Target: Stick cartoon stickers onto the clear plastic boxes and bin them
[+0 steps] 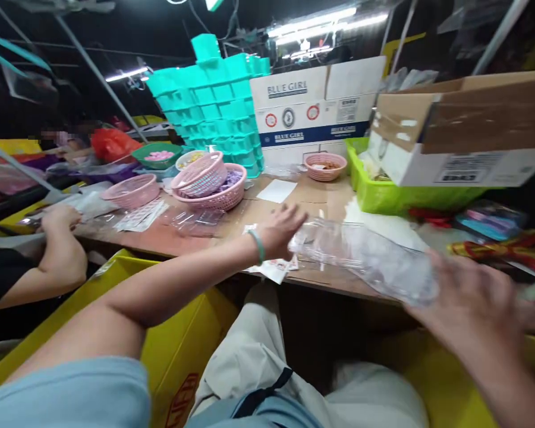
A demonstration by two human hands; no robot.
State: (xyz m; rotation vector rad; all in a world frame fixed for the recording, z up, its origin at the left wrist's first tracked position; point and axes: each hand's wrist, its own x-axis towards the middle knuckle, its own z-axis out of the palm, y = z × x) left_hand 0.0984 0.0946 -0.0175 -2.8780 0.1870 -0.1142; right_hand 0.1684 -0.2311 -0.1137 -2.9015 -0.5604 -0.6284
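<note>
A long stack of clear plastic shells [361,252] stretches between my two hands, slanting down to the right over the table's front edge. My left hand [279,232], with a pale green bangle at the wrist, is closed around the stack's left end, some fingers raised and slightly apart. Wrapped over the right end is my right hand [472,291], smeared by motion. Beneath my left hand lie printed paper sheets [276,270]. White sheets [383,229] rest on the table behind the stack.
Pink baskets [209,193] stand at the back left, before stacked turquoise trays [214,101]. A small pink basket [325,166] sits near a lime-green crate [383,199] with an open carton [472,131]. Another person's forearm [65,255] is at left, beyond a yellow box [182,339].
</note>
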